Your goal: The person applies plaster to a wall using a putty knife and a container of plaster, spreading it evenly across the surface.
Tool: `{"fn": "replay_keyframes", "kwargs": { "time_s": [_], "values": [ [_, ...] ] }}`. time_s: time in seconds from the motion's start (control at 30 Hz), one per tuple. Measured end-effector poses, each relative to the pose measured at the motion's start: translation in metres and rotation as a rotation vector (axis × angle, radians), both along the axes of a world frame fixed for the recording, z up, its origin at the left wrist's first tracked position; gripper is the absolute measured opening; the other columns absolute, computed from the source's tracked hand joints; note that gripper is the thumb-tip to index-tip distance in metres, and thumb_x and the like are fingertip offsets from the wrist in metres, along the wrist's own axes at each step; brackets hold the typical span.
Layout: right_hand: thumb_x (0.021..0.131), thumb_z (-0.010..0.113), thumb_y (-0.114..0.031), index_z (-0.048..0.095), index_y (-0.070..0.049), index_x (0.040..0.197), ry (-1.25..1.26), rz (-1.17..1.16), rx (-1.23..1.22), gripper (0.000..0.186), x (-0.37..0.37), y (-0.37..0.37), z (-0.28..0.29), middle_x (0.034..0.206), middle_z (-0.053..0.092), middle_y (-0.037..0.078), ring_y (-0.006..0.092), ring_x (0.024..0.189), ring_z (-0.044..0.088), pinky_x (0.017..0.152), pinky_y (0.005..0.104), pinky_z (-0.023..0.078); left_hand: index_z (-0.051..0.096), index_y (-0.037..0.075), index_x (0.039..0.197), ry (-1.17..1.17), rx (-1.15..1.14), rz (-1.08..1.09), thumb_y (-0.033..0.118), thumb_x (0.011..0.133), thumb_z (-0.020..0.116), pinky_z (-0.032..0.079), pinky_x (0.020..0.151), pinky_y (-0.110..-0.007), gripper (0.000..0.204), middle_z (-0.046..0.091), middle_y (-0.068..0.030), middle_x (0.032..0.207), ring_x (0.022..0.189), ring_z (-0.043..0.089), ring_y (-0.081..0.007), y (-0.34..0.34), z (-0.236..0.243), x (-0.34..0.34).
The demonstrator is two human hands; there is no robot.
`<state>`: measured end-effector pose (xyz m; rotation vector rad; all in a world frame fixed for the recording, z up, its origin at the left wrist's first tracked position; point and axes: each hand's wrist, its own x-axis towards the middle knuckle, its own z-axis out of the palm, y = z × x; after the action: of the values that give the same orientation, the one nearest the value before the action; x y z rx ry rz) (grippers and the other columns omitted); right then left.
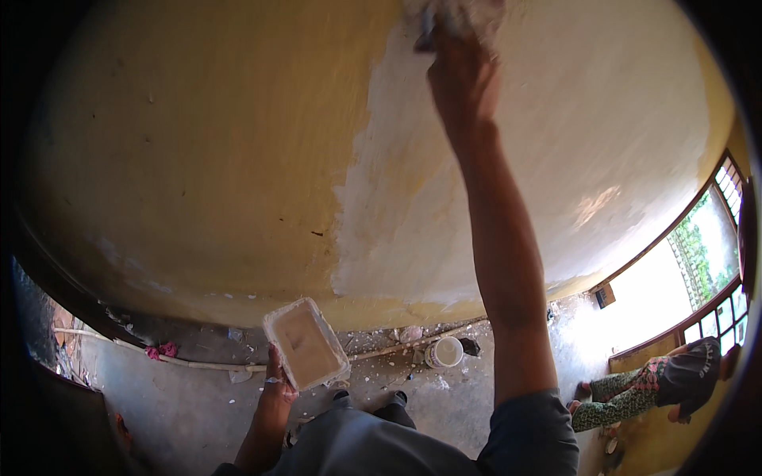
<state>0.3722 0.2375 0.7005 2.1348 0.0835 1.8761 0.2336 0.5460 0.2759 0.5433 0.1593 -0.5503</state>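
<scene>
My left hand [279,378] is closed on the near left side of a rectangular plastic tub [342,368], its rim crusted white, with pale beige liquid inside. Stretched far up against the wall, my right hand [467,83] is closed round a blurred whitish tool [474,14] with a dark grey-blue part at its left. The tool's exact kind is hard to make out. Around that hand the yellow wall [238,159] carries a white coating [603,119], which has a ragged left edge and yellow showing through in patches.
A white bucket [432,355] stands on the spattered grey floor [190,404] by a long pole [377,352] near the wall base. Pink cloth [163,350] lies at left. Another person [635,389] in patterned trousers is at the right, below a bright window opening [702,246].
</scene>
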Motion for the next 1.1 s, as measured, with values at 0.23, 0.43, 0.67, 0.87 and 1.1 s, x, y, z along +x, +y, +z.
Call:
{"fn": "replay_keyframes", "kwargs": {
  "time_s": [0.23,0.43,0.67,0.87,1.1],
  "values": [
    [0.069,0.052,0.006,0.059,-0.012,0.098,0.030,0.320,0.132,0.034,-0.074,0.036,0.003,0.085,0.064,0.006,0.0249,0.082,0.061,0.068,0.0337,0.051,0.030,0.012,0.131,-0.008,-0.052,-0.034,0.054,0.078,0.054,0.043,0.089,-0.052,0.072,0.044,-0.0129,0.126,0.112,0.048,-0.0330,0.010,0.007,-0.001],
    [0.071,0.048,0.002,0.061,-0.004,0.100,-0.001,0.067,-0.017,0.033,-0.082,0.039,0.121,0.093,0.062,0.016,0.0321,0.086,0.060,0.074,0.0402,0.048,0.029,0.012,0.131,-0.042,-0.018,-0.024,0.054,0.077,0.055,0.043,0.090,-0.053,0.074,0.044,-0.0122,0.125,0.112,0.048,-0.0330,0.007,0.017,-0.006],
    [0.070,0.050,-0.007,0.063,-0.015,0.097,0.616,-0.167,0.122,0.032,-0.088,0.056,0.064,0.090,0.063,0.015,0.0294,0.088,0.060,0.078,0.0421,0.047,0.032,0.014,0.131,-0.057,-0.010,-0.023,0.053,0.077,0.057,0.043,0.090,-0.052,0.071,0.044,-0.0101,0.125,0.113,0.046,-0.0308,0.023,0.016,-0.005],
    [0.073,0.050,-0.008,0.066,-0.017,0.092,0.306,-0.373,0.094,0.026,-0.055,-0.004,0.133,0.083,0.064,0.012,0.0284,0.074,0.063,0.064,0.0372,0.052,0.033,0.012,0.129,-0.084,-0.050,-0.040,0.053,0.075,0.059,0.044,0.089,-0.052,0.073,0.046,-0.0121,0.124,0.111,0.048,-0.0324,-0.012,0.017,-0.009],
    [0.073,0.049,-0.007,0.064,-0.018,0.095,0.244,-0.397,0.080,0.029,-0.109,0.078,0.138,0.087,0.064,0.010,0.0290,0.075,0.063,0.067,0.0404,0.051,0.036,0.010,0.127,-0.020,-0.038,0.012,0.051,0.075,0.061,0.044,0.089,-0.050,0.071,0.048,-0.0119,0.121,0.109,0.049,-0.0311,0.004,0.009,0.003]
  ]
}}
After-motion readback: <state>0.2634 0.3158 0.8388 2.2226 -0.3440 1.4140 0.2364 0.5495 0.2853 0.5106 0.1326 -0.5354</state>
